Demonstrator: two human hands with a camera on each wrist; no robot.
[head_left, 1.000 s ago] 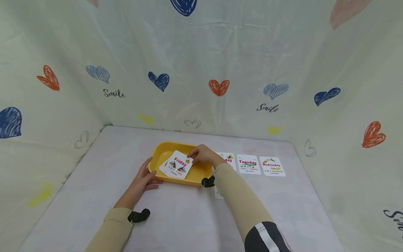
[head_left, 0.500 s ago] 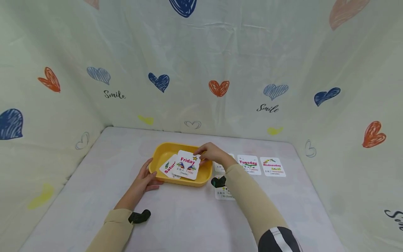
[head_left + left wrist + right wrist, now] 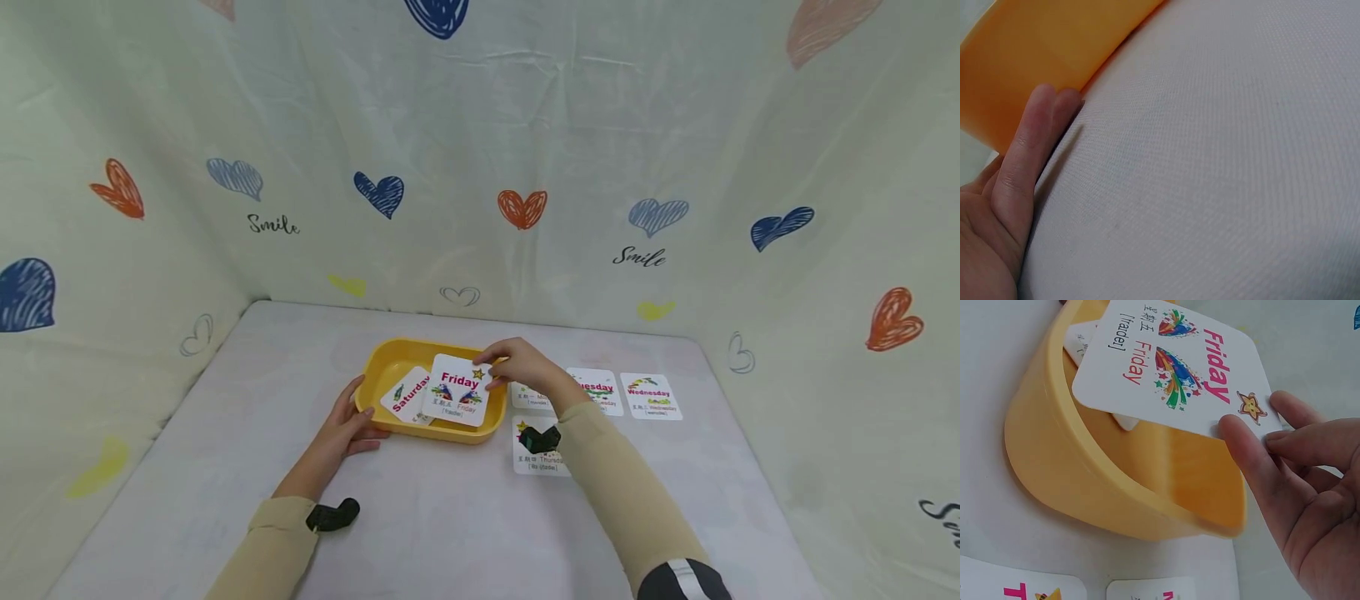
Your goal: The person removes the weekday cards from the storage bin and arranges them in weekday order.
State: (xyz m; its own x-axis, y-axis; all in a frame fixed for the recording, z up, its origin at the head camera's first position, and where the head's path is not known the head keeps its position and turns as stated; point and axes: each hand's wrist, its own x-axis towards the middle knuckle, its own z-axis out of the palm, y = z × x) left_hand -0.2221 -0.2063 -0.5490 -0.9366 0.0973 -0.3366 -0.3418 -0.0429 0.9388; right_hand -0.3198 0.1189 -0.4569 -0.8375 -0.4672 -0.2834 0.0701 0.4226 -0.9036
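Observation:
In the head view my right hand (image 3: 519, 367) pinches a white "Friday" card (image 3: 456, 390) by its upper right corner. The right wrist view has this card (image 3: 1175, 362) tilted above the yellow tray (image 3: 1054, 462), thumb and fingers at the corner with the star. My left hand (image 3: 341, 427) holds the near left corner of the tray (image 3: 397, 347), its thumb over the rim. Two fingers (image 3: 1025, 147) lie along the tray's outer wall in the left wrist view. Inside the tray is a "Saturday" card (image 3: 405, 396), partly covered by the Friday card.
Right of the tray lie a "Tuesday" card (image 3: 600, 392), a "Wednesday" card (image 3: 651, 396) and a card reading "Mo..." (image 3: 528, 398), partly behind my right hand. A "Thursday" card (image 3: 531, 458) lies nearer, under the right wrist camera (image 3: 540, 439). A heart-printed curtain (image 3: 450, 125) surrounds the white table (image 3: 420, 517).
The right hand has drawn the Friday card to the right, uncovering the Saturday card in the tray. The left hand and the tray have stayed in place.

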